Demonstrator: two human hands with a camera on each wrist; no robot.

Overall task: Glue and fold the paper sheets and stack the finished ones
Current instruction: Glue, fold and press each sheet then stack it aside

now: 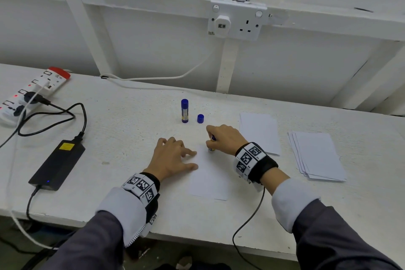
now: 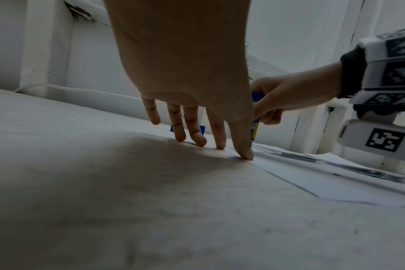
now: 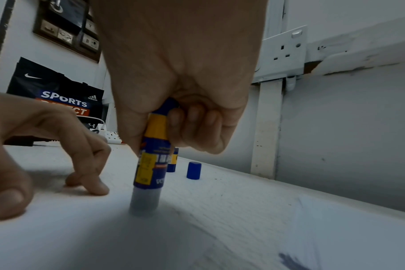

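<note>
Here, on the counter (image 1: pixel 131 138), the paper sheet (image 1: pixel 210 177) lay before you; your left hand (image 1: pixel 173 158) pressed its edge with spread fingers, while your right hand (image 1: pixel 225 138) gripped the glue stick (image 3: pixel 150 164), tip down on it.

The right hand (image 1: pixel 225 139) covered most of the glue stick (image 1: pixel 212 143) in the head view, leaving only slivers of blue. In the right wrist view its tip (image 3: pixel 144 206) was blurred against the paper sheet (image 3: pixel 197 237). At 9 o'clock, the power strip (image 1: pixel 28 94) was cut by the frame edge. Label print on the spare glue stick (image 1: pixel 184 110) at 12 o'clock was too small to read. In the left wrist view, the fingers (image 2: pixel 197 127) hid the loose cap.
</note>
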